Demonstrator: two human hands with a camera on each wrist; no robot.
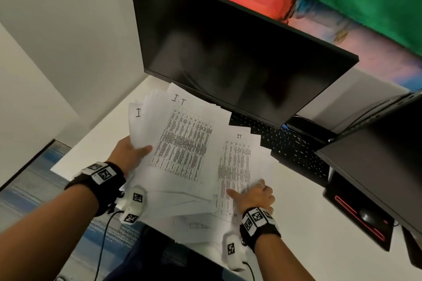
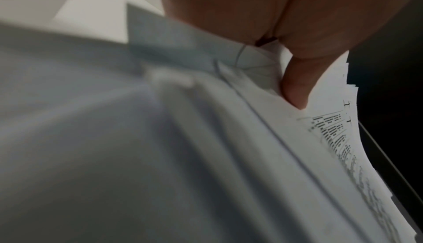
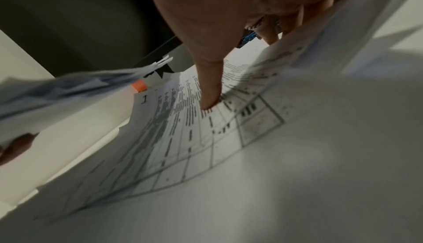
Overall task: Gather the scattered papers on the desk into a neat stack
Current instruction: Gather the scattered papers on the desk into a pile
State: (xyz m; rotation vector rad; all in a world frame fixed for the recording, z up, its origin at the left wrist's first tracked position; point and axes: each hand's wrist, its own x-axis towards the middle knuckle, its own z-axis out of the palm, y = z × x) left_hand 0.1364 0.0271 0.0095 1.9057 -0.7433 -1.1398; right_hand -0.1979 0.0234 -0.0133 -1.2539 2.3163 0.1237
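Left hand (image 1: 127, 151) pinches fanned papers (image 1: 182, 141) at 9 o'clock; right hand (image 1: 255, 196) pinches sheets at 4. Light, floppy, slippery: grip opposite edges.

The head view is bright and evenly lit, sharp in the middle, with straight edges bowing toward the corners. The dark monitor (image 1: 233, 52) carries a faint, smeared reflection. Printed rows on the papers (image 1: 185, 141) stay legible. Both wrist views are dim and greyish; near sheets dissolve into heavy blur, and only print close to the thumb (image 3: 210, 91) is crisp.
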